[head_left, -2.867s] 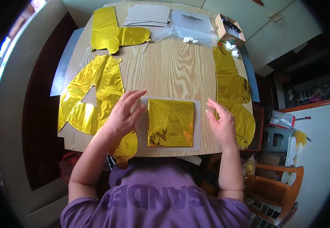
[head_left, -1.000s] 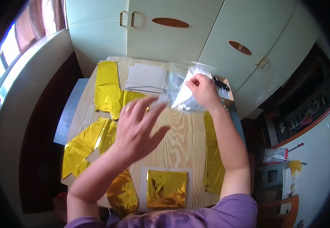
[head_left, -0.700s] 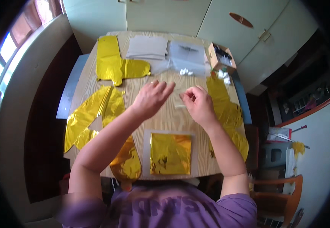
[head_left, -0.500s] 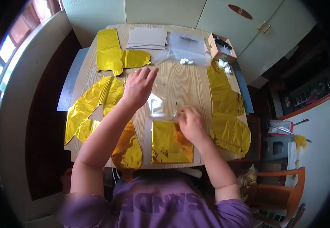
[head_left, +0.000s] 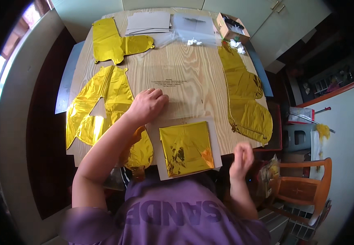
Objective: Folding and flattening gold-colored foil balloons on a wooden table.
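Pale wood worktop fills most of the view, pale cabinet doors behind it, an orange wooden chair off to the right.

Left hand lies palm down, fingers loosely spread, on the near left edge of a clear plastic sleeve flat in the middle of the worktop. It presses rather than grips. Right hand is off the worktop's near right edge, curled into a loose fist; can't tell if anything's in it.

Just nearer the body than the left hand, between both hands, sits a folded square of gold foil on a white card. The sleeve's long axis runs away from the person, so the left hand is clearly nearer.

Further out: flat gold foil letter balloons left of the left hand, another long one beyond the right hand, and a small open cardboard box at the far corner.
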The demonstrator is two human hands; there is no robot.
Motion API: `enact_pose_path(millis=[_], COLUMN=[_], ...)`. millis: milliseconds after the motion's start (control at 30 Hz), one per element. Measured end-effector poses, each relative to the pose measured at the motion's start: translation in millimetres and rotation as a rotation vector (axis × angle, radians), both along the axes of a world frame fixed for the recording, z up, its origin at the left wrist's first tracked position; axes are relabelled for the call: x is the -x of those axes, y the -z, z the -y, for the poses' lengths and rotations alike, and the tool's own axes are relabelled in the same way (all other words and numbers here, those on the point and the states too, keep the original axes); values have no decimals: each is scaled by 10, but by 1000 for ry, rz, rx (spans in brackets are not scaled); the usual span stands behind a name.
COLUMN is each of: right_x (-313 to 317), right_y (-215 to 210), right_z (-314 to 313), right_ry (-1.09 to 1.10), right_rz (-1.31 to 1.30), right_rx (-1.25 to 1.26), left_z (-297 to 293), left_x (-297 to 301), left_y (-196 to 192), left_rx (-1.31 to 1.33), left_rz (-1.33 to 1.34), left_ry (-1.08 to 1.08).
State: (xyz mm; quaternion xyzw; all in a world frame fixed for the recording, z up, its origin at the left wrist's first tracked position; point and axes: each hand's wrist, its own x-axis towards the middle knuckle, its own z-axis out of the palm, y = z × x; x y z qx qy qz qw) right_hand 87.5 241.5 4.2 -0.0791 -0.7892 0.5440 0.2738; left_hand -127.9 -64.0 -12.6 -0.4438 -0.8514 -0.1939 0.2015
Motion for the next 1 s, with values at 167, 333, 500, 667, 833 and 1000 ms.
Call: enact_pose_path(millis=[167, 333, 500, 667, 833, 1000], right_x=[-946, -455, -662, -594, -260, -128], right_y=[888, 355, 53, -434, -4, 11], right_z=[292, 881, 630, 199, 52, 258], right_ry=[-344, -323, -77, -197, -629, -368], right_rz=[470, 509, 417, 300, 764, 545], right_rx=[777, 982, 578, 767, 891, 951], left_z=[-93, -129, -91, -156, -265, -207], left_x=[-33, -95, -230, -347, -501, -601], left_y=[-82, 9, -5, -83, -270, -299], left_rx=[26, 49, 7, 67, 47, 120], left_rz=[-27, -43, 10, 64, 134, 194], left_ry=[26, 24, 25, 38, 88, 92])
